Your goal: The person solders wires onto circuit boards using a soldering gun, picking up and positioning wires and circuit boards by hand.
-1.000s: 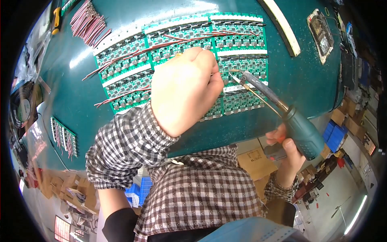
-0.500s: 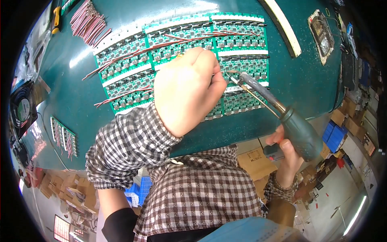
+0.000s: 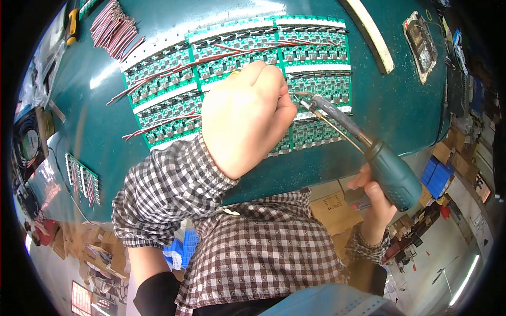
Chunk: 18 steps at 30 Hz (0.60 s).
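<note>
My left hand [image 3: 245, 118] is closed in a pinch over the middle of the green circuit boards [image 3: 319, 81]. Whatever its fingertips grip is hidden. My right hand [image 3: 378, 205] grips a green-handled soldering gun [image 3: 392, 174], fingers wrapped round the handle. A thin feed tube [image 3: 341, 132] runs beside the gun's metal barrel. The hot tip points left and sits close to my left fingertips, above the boards; whether it touches a board I cannot tell. Red, black and white wires [image 3: 211, 59] lie across the board rows.
A bundle of red and white wires [image 3: 113, 32] lies at the far left. A small wired board panel [image 3: 83, 179] is near the left edge. On the right are a pale curved strip [image 3: 371, 37] and a worn tray [image 3: 420, 47]. A fan [image 3: 30, 138] stands far left.
The soldering gun's tip has shifted very slightly left and its handle has turned a little. My left hand holds its place over the boards.
</note>
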Each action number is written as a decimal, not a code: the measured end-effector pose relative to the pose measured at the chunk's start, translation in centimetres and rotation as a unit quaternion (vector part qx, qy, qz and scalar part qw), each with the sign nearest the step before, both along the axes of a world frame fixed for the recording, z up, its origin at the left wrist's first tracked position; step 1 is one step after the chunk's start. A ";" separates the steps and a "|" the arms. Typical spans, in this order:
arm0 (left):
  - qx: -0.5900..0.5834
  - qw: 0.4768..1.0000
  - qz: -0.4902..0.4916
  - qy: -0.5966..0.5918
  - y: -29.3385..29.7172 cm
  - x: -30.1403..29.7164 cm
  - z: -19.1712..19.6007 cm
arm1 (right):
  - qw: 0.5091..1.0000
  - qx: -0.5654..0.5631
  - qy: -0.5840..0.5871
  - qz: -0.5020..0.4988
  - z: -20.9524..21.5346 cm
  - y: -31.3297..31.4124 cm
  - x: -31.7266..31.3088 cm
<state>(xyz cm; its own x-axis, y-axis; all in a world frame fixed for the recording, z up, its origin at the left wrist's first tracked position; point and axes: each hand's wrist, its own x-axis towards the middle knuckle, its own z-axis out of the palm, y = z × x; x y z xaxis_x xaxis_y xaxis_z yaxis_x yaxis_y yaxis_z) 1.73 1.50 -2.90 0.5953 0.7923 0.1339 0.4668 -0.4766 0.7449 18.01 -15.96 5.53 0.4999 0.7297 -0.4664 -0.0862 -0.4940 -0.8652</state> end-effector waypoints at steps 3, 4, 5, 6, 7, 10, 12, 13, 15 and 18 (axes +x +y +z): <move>-0.005 1.000 0.002 0.001 0.0 0.0 0.1 | 1.000 0.020 -0.009 0.017 -0.1 0.1 0.0; -0.009 1.000 0.003 0.001 0.0 0.0 0.1 | 1.000 0.018 -0.009 0.016 -0.1 0.1 0.0; -0.009 1.000 0.004 0.001 -0.1 0.0 0.1 | 1.000 0.019 -0.004 0.004 -0.1 0.1 0.0; -0.010 1.000 0.004 0.002 -0.1 0.0 0.1 | 1.000 0.017 -0.010 0.015 -0.1 0.1 0.0; -0.012 1.000 0.004 0.003 -0.1 0.0 0.1 | 1.000 0.019 -0.016 0.016 -0.1 0.1 0.0; -0.008 1.000 0.008 0.002 -0.1 0.1 0.1 | 0.999 0.021 -0.023 0.026 -0.2 0.1 0.0; -0.005 1.000 0.008 0.001 -0.1 0.1 0.0 | 0.999 0.021 -0.024 0.034 -0.1 0.1 0.0; -0.001 1.000 0.007 -0.001 -0.1 0.1 0.0 | 1.000 0.011 -0.015 0.024 -0.1 0.1 0.0; -0.002 1.000 0.007 0.001 -0.1 0.1 0.0 | 1.000 0.000 -0.006 0.013 0.0 0.1 0.0; -0.004 1.000 0.009 0.004 -0.1 0.1 0.0 | 0.999 0.014 -0.023 0.029 0.0 0.0 0.0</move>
<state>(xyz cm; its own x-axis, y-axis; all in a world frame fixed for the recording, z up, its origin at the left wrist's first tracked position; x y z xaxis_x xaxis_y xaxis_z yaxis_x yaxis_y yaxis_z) 1.80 1.40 -2.94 0.5828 0.8033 0.1227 0.4813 -0.4629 0.7444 18.00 -15.93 5.56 0.4768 0.7705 -0.4231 -0.0184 -0.4725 -0.8811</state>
